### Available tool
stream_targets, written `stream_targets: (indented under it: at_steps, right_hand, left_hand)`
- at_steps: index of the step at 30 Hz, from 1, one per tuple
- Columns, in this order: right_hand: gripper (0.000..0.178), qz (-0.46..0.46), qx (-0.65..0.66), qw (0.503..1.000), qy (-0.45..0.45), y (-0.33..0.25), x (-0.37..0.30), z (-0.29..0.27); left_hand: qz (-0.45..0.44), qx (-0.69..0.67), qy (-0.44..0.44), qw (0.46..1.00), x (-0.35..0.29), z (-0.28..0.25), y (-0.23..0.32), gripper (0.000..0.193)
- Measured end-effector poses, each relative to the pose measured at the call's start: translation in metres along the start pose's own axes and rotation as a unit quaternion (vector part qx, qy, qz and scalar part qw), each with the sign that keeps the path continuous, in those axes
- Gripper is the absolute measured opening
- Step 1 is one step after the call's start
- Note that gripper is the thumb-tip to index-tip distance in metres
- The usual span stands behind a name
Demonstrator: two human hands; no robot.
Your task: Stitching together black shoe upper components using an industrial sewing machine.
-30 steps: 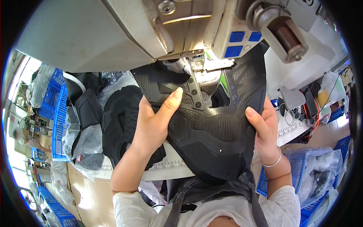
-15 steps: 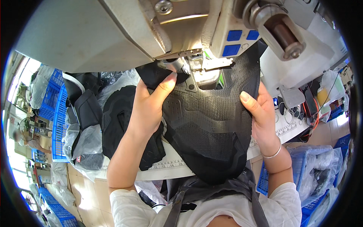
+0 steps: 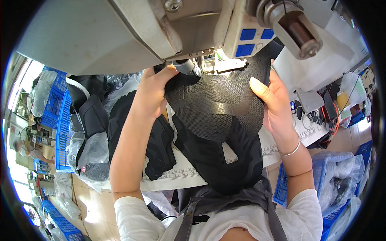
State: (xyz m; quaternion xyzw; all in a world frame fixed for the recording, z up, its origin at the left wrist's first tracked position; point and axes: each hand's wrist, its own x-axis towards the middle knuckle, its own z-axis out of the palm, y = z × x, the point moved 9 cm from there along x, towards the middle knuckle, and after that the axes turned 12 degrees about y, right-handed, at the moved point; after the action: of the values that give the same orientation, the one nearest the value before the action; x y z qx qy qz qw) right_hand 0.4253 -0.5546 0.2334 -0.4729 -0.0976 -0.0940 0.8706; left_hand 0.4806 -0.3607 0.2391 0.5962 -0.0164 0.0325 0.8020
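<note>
Both hands grip a textured black shoe upper piece (image 3: 217, 102) under the head of a sewing machine (image 3: 193, 36). My left hand (image 3: 150, 94) pinches its left edge close to the lit presser foot area (image 3: 223, 66). At the right edge my right hand (image 3: 277, 104) clasps the piece, thumb on top and fingers mostly hidden beneath. A smoother black shoe upper (image 3: 201, 164) with raised patterns lies below, its near end over the table edge, and white shows through a gap in it. Left of it rests another black upper piece (image 3: 155, 148).
The white table (image 3: 173, 180) carries a printed ruler along its near edge. Black parts in clear plastic (image 3: 94, 144) lie left, beside a blue crate (image 3: 63, 132). A blue crate with plastic bags (image 3: 317, 176) stands right. A thread spool (image 3: 299, 34) and cables (image 3: 309, 120) sit right.
Both hands have moved the textured piece away from me, further under the machine head. Its near edge has drawn back, uncovering more of the smoother black upper and its gap.
</note>
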Motion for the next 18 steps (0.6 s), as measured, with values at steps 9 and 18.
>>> stream_targets:
  at_steps: [9, 18]
  right_hand:
    - [0.032, -0.002, -0.013, 1.000, 0.028, 0.003, -0.006, 0.000]
    - [0.018, 0.082, -0.035, 0.994, 0.061, 0.013, -0.023, -0.019]
  left_hand:
    - [-0.043, 0.087, 0.056, 0.994, -0.012, -0.035, -0.002, 0.032]
    - [-0.030, 0.193, -0.079, 0.977, -0.100, -0.028, -0.010, 0.039]
